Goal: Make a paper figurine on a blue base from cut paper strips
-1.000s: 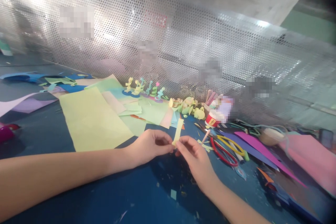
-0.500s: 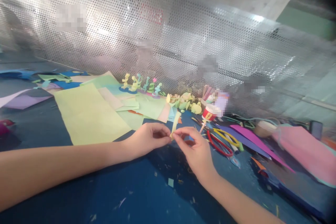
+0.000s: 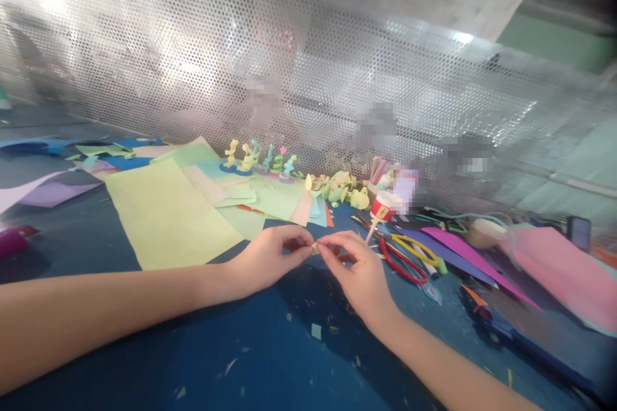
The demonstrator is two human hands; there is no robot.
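Observation:
Between both hands, over the middle of the blue table, is a small piece of yellow paper strip (image 3: 315, 248). My left hand (image 3: 274, 253) pinches it from the left with thumb and forefinger. From the other side, the fingertips of my right hand (image 3: 357, 273) close on the same piece. Only a bit of the paper shows; the fingers hide the rest. A large yellow-green sheet (image 3: 168, 215) lies beyond my left forearm. Just past my right hand are scissors with red handles (image 3: 402, 263) and a red-and-white tub (image 3: 382, 207).
Small paper figures (image 3: 248, 157) stand at the back near a perforated metal screen (image 3: 193, 64). Yellow-handled scissors (image 3: 417, 250), a magenta sheet (image 3: 472, 257), pink paper (image 3: 563, 270) and a dark blue paper trimmer (image 3: 525, 353) lie to the right. Paper scraps (image 3: 315, 331) dot the table (image 3: 250, 347).
The yellow strip stood up above my fingertips before; now only a small bit shows between them. Both hands keep nearly the same place, and the camera view has shifted slightly.

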